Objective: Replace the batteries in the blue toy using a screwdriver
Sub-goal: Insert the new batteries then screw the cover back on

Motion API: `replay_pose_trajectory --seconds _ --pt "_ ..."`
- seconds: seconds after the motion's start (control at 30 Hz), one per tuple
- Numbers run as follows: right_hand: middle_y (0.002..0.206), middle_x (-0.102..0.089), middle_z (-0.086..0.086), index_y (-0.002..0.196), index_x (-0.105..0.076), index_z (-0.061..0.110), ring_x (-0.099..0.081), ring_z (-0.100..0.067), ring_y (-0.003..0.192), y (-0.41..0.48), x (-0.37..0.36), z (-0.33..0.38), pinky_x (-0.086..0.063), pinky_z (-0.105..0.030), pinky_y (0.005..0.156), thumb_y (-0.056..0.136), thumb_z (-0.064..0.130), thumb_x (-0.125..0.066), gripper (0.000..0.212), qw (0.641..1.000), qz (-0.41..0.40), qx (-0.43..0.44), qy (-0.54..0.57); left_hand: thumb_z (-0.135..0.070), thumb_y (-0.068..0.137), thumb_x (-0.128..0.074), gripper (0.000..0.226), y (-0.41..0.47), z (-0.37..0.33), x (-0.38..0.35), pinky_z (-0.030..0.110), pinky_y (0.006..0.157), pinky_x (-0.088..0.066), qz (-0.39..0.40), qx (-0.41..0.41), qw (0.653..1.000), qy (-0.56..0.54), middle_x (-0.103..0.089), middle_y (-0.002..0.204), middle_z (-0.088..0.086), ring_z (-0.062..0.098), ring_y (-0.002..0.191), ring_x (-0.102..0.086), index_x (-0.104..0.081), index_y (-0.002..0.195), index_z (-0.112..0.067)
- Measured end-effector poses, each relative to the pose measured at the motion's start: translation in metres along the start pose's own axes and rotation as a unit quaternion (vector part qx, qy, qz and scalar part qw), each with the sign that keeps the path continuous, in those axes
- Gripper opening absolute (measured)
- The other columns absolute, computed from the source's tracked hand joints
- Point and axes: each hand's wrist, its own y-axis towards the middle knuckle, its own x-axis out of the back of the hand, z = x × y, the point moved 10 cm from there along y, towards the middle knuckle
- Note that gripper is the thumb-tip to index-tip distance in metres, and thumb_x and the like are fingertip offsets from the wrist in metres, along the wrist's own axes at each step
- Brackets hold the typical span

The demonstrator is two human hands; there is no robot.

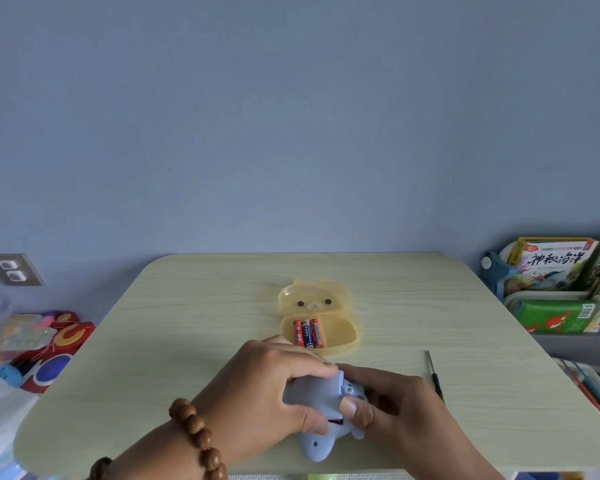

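Note:
The blue toy [316, 445] lies at the near middle of the table, held from both sides. My left hand [267, 386] wraps over its left and top. My right hand [392, 400] grips its right side, with the thumb pressed on the toy's underside beside a small red patch. A thin dark screwdriver [434, 374] lies on the table just right of my right hand. Behind the toy, an open yellow bear-shaped case [340, 332] holds three batteries [307, 333], two red and one blue.
The pale wooden table [187, 323] has rounded corners and stands against a blue wall. Boxes and books [555, 265] fill shelves at the right. Colourful toys [49, 348] lie off the table at the left, near a wall socket [13, 270].

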Motion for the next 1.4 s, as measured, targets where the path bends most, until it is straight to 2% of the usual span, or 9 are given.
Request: replay_pose_trajectory --seconds 0.13,0.3,0.43,0.57,0.87,0.93,1.0,1.17,1.4 --pt "0.089 -0.076 -0.002 0.121 -0.067 0.054 -0.062 -0.010 0.076 0.000 0.001 -0.006 -0.050 -0.032 0.074 0.076 0.068 -0.069 0.047 1.000 -0.010 -0.004 -0.014 -0.049 0.049 -0.082 0.065 0.000 0.008 -0.002 0.029 0.092 -0.054 -0.007 0.034 0.999 -0.029 -0.067 0.106 -0.020 0.000 0.102 -0.064 -0.064 0.111 -0.052" --pt "0.087 -0.077 0.008 0.122 -0.067 0.054 -0.064 -0.003 0.079 -0.002 0.002 -0.004 -0.050 -0.025 0.076 0.071 0.070 -0.073 0.053 1.000 -0.010 0.002 -0.014 -0.048 0.048 -0.084 0.065 0.000 0.012 -0.003 0.028 0.090 -0.055 -0.012 0.044 0.998 -0.030 -0.066 0.106 -0.019 0.001 0.100 -0.065 -0.063 0.109 -0.053" --pt "0.103 -0.078 0.000 0.126 -0.066 0.049 -0.071 -0.023 0.097 -0.002 0.000 -0.004 -0.055 -0.042 0.089 0.073 0.068 -0.075 0.058 1.000 -0.002 0.000 -0.011 -0.047 0.048 -0.086 0.065 0.001 0.012 -0.003 0.027 0.090 -0.054 -0.009 0.050 0.999 -0.021 -0.066 0.106 -0.020 0.000 0.100 -0.064 -0.065 0.110 -0.051" --pt "0.096 -0.079 0.003 0.126 -0.068 0.044 -0.071 -0.005 0.090 -0.003 0.000 -0.006 -0.053 -0.028 0.083 0.072 0.063 -0.079 0.059 1.000 0.006 -0.013 0.002 -0.037 0.051 -0.090 0.063 0.001 0.009 -0.002 0.025 0.092 -0.053 0.011 0.051 0.999 -0.013 -0.066 0.108 -0.025 -0.004 0.102 -0.062 -0.069 0.110 -0.042" --pt "0.101 -0.078 0.004 0.125 -0.067 0.048 -0.069 -0.009 0.092 -0.003 -0.005 0.010 -0.050 -0.027 0.086 0.100 0.055 -0.051 0.031 0.999 0.030 -0.017 -0.026 -0.041 0.053 -0.089 0.062 0.003 0.006 0.000 0.017 0.092 -0.048 0.009 0.063 0.997 0.031 -0.067 0.111 -0.023 -0.009 0.102 -0.059 -0.070 0.111 -0.041" --pt "0.086 -0.078 0.017 0.116 -0.073 0.049 -0.065 0.011 0.076 0.000 -0.004 0.015 -0.045 -0.009 0.073 0.099 0.044 -0.051 0.027 0.999 0.023 -0.026 -0.010 -0.041 0.053 -0.089 0.061 0.002 0.006 0.001 0.017 0.090 -0.048 0.007 0.065 0.997 0.029 -0.067 0.109 -0.024 -0.009 0.101 -0.059 -0.070 0.110 -0.041" --pt "0.065 -0.071 0.022 0.110 -0.075 0.047 -0.056 0.010 0.054 0.002 -0.003 0.014 -0.039 -0.004 0.058 0.092 0.040 -0.058 0.025 0.999 0.017 -0.045 0.002 -0.039 0.053 -0.090 0.059 0.002 0.006 0.000 0.015 0.088 -0.048 0.009 0.066 0.997 0.025 -0.067 0.110 -0.024 -0.008 0.101 -0.059 -0.071 0.110 -0.041" --pt "0.059 -0.059 0.006 0.111 -0.072 0.055 -0.033 -0.018 0.055 0.002 -0.003 0.009 -0.028 -0.028 0.051 0.081 0.055 -0.063 0.032 0.997 0.013 -0.076 0.028 -0.035 0.056 -0.090 0.058 0.001 0.005 -0.002 0.003 0.083 -0.038 0.010 0.054 0.998 0.032 -0.064 0.113 -0.027 -0.010 0.105 -0.054 -0.070 0.110 -0.042" --pt "0.064 -0.068 0.000 0.109 -0.074 0.053 -0.040 -0.019 0.051 0.002 0.000 0.005 -0.036 -0.029 0.049 0.080 0.053 -0.066 0.030 0.994 -0.015 -0.100 0.040 -0.039 0.056 -0.089 0.058 0.002 0.004 -0.003 0.003 0.084 -0.037 0.014 0.035 0.998 0.044 -0.063 0.114 -0.028 -0.011 0.107 -0.050 -0.071 0.112 -0.038"
